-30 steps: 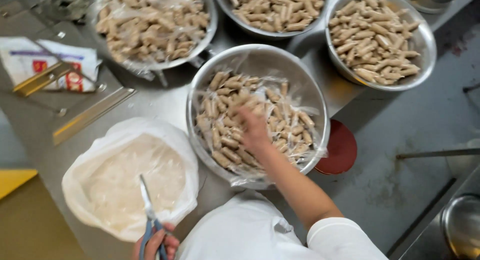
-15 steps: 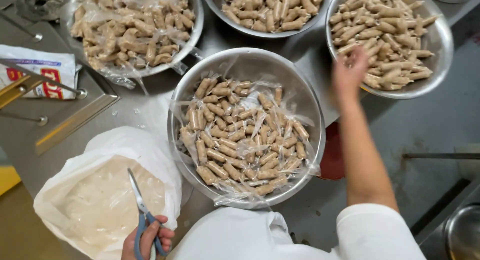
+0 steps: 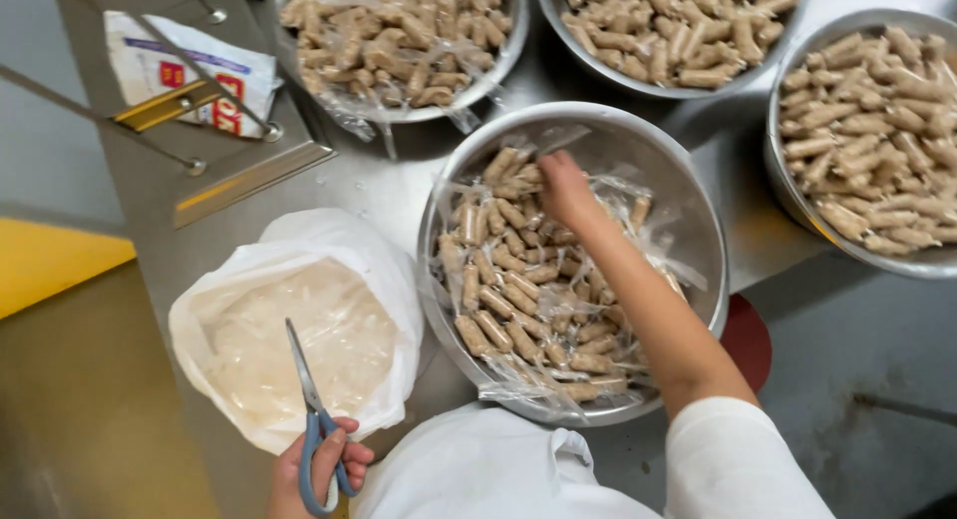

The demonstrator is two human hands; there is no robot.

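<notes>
Short tan rolls (image 3: pixel 518 290) under crinkled plastic

Fingertips of the right hand (image 3: pixel 566 188) buried among the brown rolls (image 3: pixel 518 280), so contact there impossible to judge. Left hand (image 3: pixel 317 469) cut off by the bottom edge below its grip on the scissors (image 3: pixel 311 419), wrist unseen. Beyond the right grip, three more steel bowls (image 3: pixel 877 140) cropped by the top and right edges. Left of the scissors grip, probably crumpled film inside the white bag (image 3: pixel 289 330), too blurred to confirm.
</notes>
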